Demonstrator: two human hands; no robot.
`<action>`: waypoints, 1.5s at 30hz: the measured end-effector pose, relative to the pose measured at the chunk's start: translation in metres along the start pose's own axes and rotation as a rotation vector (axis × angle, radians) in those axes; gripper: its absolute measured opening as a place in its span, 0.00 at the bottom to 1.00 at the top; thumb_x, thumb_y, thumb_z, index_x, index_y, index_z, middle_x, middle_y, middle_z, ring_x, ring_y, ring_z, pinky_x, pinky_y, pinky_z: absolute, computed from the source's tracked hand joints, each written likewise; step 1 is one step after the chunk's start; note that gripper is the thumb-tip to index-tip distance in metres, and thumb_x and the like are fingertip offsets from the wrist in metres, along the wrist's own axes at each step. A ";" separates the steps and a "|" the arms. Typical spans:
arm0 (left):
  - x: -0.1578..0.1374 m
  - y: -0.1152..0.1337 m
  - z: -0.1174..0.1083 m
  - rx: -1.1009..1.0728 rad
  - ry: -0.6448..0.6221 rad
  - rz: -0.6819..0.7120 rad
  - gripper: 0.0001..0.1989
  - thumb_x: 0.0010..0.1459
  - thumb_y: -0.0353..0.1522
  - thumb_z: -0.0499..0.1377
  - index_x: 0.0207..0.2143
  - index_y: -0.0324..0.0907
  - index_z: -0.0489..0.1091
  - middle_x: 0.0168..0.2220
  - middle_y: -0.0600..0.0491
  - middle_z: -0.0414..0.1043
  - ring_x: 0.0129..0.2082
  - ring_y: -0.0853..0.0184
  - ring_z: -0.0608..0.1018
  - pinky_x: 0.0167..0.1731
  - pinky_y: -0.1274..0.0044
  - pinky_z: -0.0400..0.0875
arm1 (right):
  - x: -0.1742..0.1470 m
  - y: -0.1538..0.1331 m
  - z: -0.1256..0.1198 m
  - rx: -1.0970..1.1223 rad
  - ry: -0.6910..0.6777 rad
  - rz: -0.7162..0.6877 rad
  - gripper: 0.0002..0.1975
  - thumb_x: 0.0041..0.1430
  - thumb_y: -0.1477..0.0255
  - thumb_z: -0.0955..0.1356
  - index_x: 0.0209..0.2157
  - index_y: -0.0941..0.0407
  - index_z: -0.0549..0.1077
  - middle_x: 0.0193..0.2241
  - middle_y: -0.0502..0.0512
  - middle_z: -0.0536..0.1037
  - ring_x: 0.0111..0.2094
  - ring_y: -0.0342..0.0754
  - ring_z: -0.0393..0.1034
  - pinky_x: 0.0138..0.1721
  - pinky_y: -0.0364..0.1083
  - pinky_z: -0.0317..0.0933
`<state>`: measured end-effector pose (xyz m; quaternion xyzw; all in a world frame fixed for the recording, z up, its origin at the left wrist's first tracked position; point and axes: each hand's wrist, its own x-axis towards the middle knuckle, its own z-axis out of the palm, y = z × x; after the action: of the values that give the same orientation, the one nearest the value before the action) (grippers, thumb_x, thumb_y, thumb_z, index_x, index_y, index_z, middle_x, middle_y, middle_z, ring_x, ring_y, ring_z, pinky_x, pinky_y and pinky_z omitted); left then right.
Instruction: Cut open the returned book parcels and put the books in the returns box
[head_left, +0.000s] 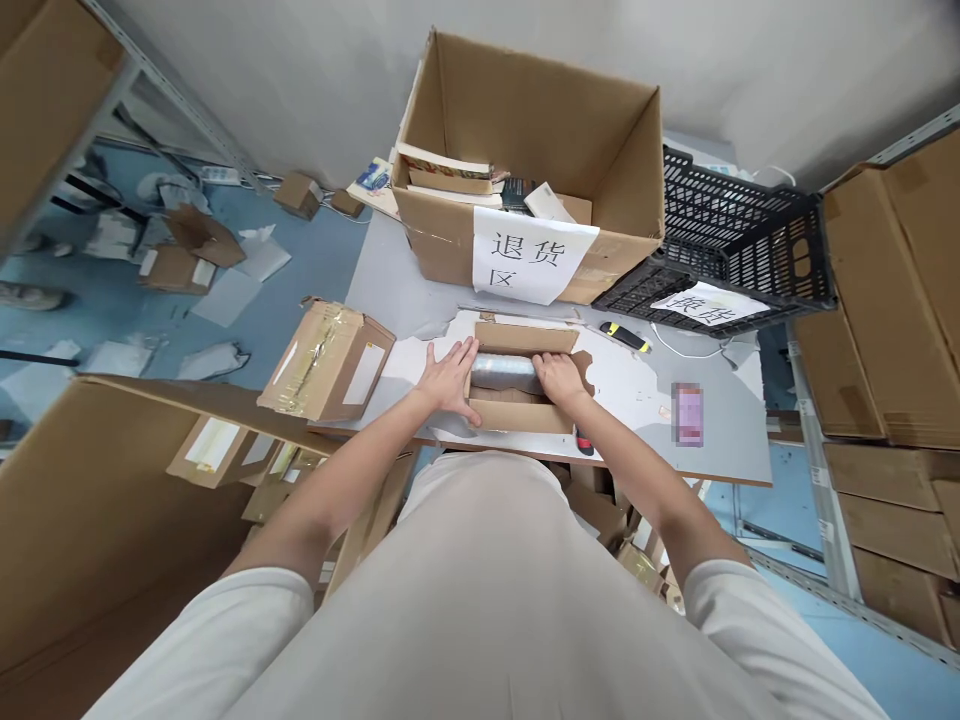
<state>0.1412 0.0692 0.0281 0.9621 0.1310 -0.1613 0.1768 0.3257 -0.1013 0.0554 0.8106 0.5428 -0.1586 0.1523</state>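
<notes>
A small open cardboard box (517, 415) lies on the table before me with its flaps folded out. Inside it is a long, shiny grey item (506, 368) that looks wrapped in clear plastic; I cannot make out what is in the wrap. My left hand (450, 380) presses against the box's left end, fingers spread. Reaching into the right side, my right hand (561, 378) has its fingers curled over the wrapped item's right end, and the fingertips are partly hidden. Beside the box lie a yellow-and-black box cutter (625, 336) and a red-and-black tool (584, 442).
A large carton (622, 190) with books stands at the back, a black plastic crate (757, 240) to its right. At left is a taped box (330, 360); at right, a blurred pink object (688, 414). Stacked cartons (892, 490) flank the table (731, 455). Boxes and paper litter the floor.
</notes>
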 end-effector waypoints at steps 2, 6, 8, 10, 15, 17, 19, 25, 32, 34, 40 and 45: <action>0.000 0.001 -0.001 -0.001 -0.004 -0.016 0.74 0.31 0.60 0.63 0.67 0.37 0.23 0.69 0.34 0.29 0.67 0.41 0.41 0.58 0.45 0.27 | -0.004 0.004 -0.004 0.009 -0.034 -0.014 0.15 0.60 0.81 0.60 0.48 0.60 0.67 0.43 0.66 0.75 0.42 0.53 0.71 0.42 0.48 0.58; 0.003 0.004 -0.005 -0.019 -0.006 -0.053 0.74 0.30 0.59 0.64 0.68 0.38 0.26 0.69 0.35 0.29 0.67 0.39 0.40 0.57 0.42 0.28 | -0.023 0.018 -0.024 0.050 0.000 -0.134 0.14 0.60 0.77 0.63 0.48 0.57 0.67 0.45 0.62 0.75 0.46 0.54 0.70 0.40 0.46 0.59; 0.006 0.007 -0.008 -0.028 -0.012 -0.063 0.74 0.28 0.59 0.65 0.68 0.39 0.27 0.69 0.35 0.30 0.67 0.39 0.39 0.57 0.42 0.28 | -0.036 0.024 -0.041 0.095 0.053 -0.198 0.14 0.60 0.76 0.63 0.48 0.57 0.68 0.45 0.61 0.75 0.47 0.54 0.69 0.40 0.46 0.58; 0.008 0.010 -0.012 -0.035 -0.026 -0.066 0.74 0.27 0.58 0.66 0.68 0.41 0.29 0.69 0.35 0.30 0.67 0.39 0.39 0.56 0.41 0.28 | -0.052 0.029 -0.065 0.138 0.118 -0.222 0.15 0.60 0.73 0.64 0.49 0.57 0.68 0.45 0.60 0.76 0.46 0.54 0.70 0.40 0.46 0.58; -0.005 -0.008 -0.041 -0.160 -0.010 0.010 0.69 0.27 0.56 0.67 0.68 0.43 0.40 0.69 0.36 0.36 0.66 0.37 0.44 0.57 0.42 0.38 | -0.091 0.052 -0.140 0.168 0.237 -0.257 0.17 0.60 0.68 0.65 0.51 0.55 0.69 0.44 0.58 0.77 0.44 0.56 0.71 0.40 0.48 0.59; -0.016 -0.021 -0.064 -0.291 0.113 0.063 0.65 0.31 0.57 0.66 0.68 0.44 0.42 0.68 0.38 0.44 0.66 0.41 0.52 0.60 0.48 0.47 | -0.099 0.066 -0.165 0.176 0.255 -0.267 0.18 0.60 0.65 0.65 0.51 0.54 0.70 0.45 0.56 0.77 0.45 0.56 0.71 0.41 0.49 0.60; -0.026 -0.024 -0.093 -0.416 0.304 0.110 0.59 0.38 0.59 0.62 0.67 0.45 0.45 0.65 0.41 0.53 0.63 0.47 0.60 0.59 0.56 0.56 | -0.098 0.081 -0.181 0.197 0.273 -0.288 0.17 0.60 0.63 0.66 0.49 0.53 0.71 0.45 0.54 0.77 0.45 0.55 0.71 0.42 0.50 0.61; -0.038 0.064 -0.159 -0.396 0.520 0.251 0.38 0.52 0.52 0.59 0.60 0.42 0.58 0.54 0.44 0.69 0.54 0.51 0.72 0.52 0.62 0.66 | -0.066 0.080 -0.201 0.419 0.366 -0.337 0.13 0.61 0.62 0.66 0.43 0.52 0.76 0.41 0.51 0.77 0.46 0.52 0.71 0.44 0.51 0.63; -0.045 0.083 -0.132 -0.822 0.549 0.168 0.22 0.55 0.48 0.59 0.44 0.41 0.68 0.35 0.52 0.75 0.33 0.62 0.78 0.33 0.72 0.74 | -0.095 0.063 -0.192 1.043 0.435 -0.303 0.22 0.61 0.54 0.63 0.51 0.52 0.71 0.48 0.53 0.75 0.49 0.52 0.70 0.45 0.53 0.66; -0.044 0.074 -0.118 -1.163 0.493 0.145 0.25 0.52 0.50 0.60 0.43 0.41 0.67 0.35 0.52 0.75 0.30 0.64 0.78 0.28 0.74 0.74 | -0.100 0.064 -0.170 1.271 0.409 -0.238 0.24 0.60 0.52 0.62 0.49 0.53 0.72 0.46 0.56 0.76 0.46 0.51 0.72 0.43 0.53 0.68; -0.038 0.079 -0.091 -1.627 0.451 0.008 0.28 0.49 0.53 0.62 0.42 0.42 0.65 0.32 0.53 0.75 0.23 0.69 0.76 0.23 0.75 0.74 | -0.100 0.031 -0.100 1.801 0.260 -0.122 0.27 0.46 0.55 0.72 0.46 0.55 0.73 0.40 0.57 0.79 0.37 0.51 0.75 0.40 0.53 0.69; -0.035 0.083 -0.076 -1.762 0.495 -0.036 0.27 0.50 0.52 0.62 0.42 0.41 0.67 0.33 0.51 0.76 0.29 0.65 0.78 0.30 0.73 0.75 | -0.099 -0.006 -0.077 1.934 0.208 -0.156 0.28 0.42 0.58 0.76 0.46 0.52 0.73 0.43 0.54 0.79 0.44 0.52 0.74 0.46 0.51 0.66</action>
<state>0.1554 0.0160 0.1322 0.4842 0.2557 0.2050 0.8112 0.2916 -0.1486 0.1665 0.5575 0.2412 -0.4728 -0.6383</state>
